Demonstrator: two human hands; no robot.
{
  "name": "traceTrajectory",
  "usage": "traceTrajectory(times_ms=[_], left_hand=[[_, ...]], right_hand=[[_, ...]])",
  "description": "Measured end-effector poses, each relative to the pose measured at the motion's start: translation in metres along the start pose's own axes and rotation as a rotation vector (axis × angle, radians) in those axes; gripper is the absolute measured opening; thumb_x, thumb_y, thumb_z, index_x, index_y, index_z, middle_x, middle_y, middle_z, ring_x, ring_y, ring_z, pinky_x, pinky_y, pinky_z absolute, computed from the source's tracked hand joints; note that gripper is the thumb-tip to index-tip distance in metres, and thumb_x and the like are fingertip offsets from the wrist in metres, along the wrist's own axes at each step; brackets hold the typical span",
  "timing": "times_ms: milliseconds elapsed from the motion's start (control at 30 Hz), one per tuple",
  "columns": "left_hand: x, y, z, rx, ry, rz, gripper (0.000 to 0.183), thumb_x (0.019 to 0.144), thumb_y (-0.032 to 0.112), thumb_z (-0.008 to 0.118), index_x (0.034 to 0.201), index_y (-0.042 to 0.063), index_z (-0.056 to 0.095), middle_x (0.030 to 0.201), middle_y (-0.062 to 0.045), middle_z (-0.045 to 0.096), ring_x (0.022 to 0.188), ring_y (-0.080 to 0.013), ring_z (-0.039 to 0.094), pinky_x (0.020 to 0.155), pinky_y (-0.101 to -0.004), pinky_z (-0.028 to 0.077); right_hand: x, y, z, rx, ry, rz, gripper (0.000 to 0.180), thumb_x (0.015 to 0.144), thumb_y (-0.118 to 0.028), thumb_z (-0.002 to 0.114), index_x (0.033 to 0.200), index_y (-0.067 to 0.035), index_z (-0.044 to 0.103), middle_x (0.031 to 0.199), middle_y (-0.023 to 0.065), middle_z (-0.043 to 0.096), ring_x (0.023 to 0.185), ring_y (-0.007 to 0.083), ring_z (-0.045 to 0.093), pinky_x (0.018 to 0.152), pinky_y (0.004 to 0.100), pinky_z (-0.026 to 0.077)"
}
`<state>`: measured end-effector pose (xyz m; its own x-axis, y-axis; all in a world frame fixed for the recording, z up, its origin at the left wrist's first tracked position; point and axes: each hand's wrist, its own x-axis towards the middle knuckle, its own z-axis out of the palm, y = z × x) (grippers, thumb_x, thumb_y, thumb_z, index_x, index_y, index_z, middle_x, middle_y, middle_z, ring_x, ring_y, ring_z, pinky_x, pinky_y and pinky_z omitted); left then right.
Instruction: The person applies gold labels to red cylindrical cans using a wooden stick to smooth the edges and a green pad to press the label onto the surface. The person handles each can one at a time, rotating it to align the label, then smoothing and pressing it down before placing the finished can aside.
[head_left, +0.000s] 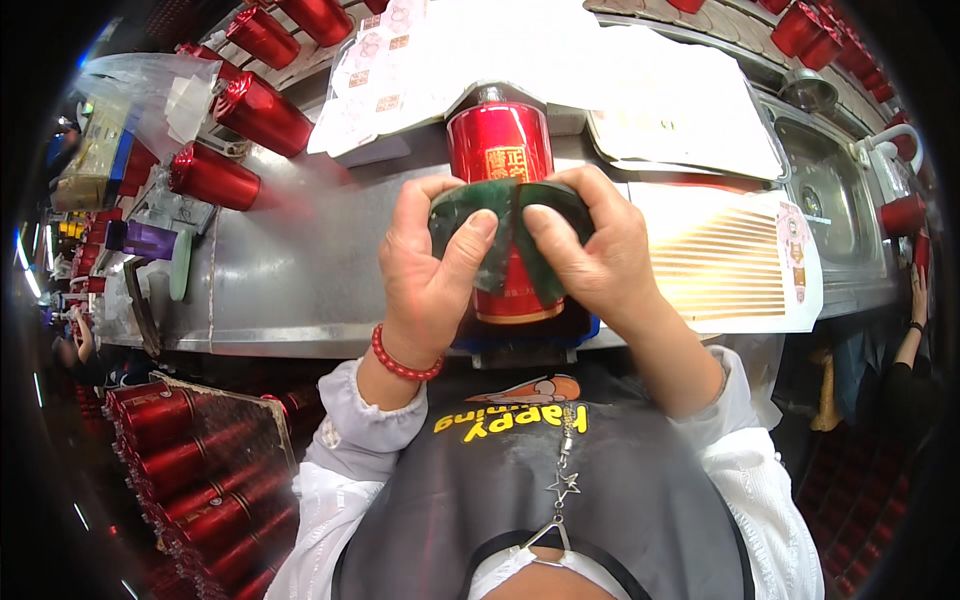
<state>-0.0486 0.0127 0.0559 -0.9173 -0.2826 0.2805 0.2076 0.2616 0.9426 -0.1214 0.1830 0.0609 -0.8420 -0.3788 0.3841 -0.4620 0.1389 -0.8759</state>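
A glossy red bottle (501, 135) with gold lettering lies lengthwise in front of me, its neck end away from me and its base near the bench edge. My left hand (431, 262) grips a dark green, glossy scraper-like piece (487, 259) with the thumb on top. In my right hand (600, 247) is a second green piece (541, 270) of the same kind, also under the thumb. Both pieces rest against the bottle's upper side, their inner edges close together. Below the bottle, a dark holder with a blue part (589, 330) is partly hidden.
White printed sheets (352, 112) lie beyond the bottle. A white tray (675, 97) and a gold-striped label sheet (720, 262) are to the right, near a metal sink (825, 187). Red bottles (262, 112) stand at left; several more fill a crate (285, 427). A co-worker's arm (911, 330) shows far right.
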Motion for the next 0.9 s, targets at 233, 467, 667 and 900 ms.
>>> traceTrajectory(times_ms=[233,467,667,900], left_hand=[[0.017,-0.001,-0.001,-0.204,0.094,-0.084,0.022,0.099,0.011,0.066,0.118,0.003,0.056,0.096,0.001,0.063,0.086,-0.0057,0.057,0.077,-0.0219,0.048],[0.009,-0.027,0.009,-0.407,0.177,-0.112,0.022,0.101,0.012,0.064,0.119,0.003,0.056,0.096,0.001,0.063,0.085,-0.0038,0.054,0.077,-0.0210,0.047],[-0.014,-0.025,-0.005,-0.339,0.230,-0.105,0.022,0.101,0.012,0.064,0.119,0.002,0.056,0.097,0.001,0.061,0.086,-0.0039,0.054,0.077,-0.0208,0.047],[-0.030,-0.032,-0.004,-0.318,0.215,-0.108,0.024,0.101,0.014,0.066,0.120,0.003,0.055,0.099,0.001,0.061,0.086,-0.0045,0.054,0.078,-0.0215,0.046]], right_hand=[[0.017,0.012,0.000,0.118,0.089,0.021,0.024,0.096,-0.011,0.068,0.118,0.000,0.062,0.097,0.0068,0.071,0.089,0.0141,0.067,0.080,0.0288,0.055],[0.012,0.038,0.005,0.305,0.098,0.178,0.025,0.098,-0.018,0.068,0.115,-0.001,0.064,0.096,0.0071,0.071,0.084,0.0113,0.066,0.076,0.0271,0.055],[-0.014,0.037,-0.011,0.386,0.190,0.279,0.026,0.097,-0.016,0.070,0.117,-0.001,0.064,0.096,0.0056,0.071,0.087,0.0124,0.066,0.079,0.0271,0.054],[-0.031,0.045,-0.009,0.143,0.190,0.230,0.026,0.096,-0.016,0.070,0.116,0.000,0.065,0.094,0.0097,0.072,0.086,0.0126,0.067,0.079,0.0290,0.055]])
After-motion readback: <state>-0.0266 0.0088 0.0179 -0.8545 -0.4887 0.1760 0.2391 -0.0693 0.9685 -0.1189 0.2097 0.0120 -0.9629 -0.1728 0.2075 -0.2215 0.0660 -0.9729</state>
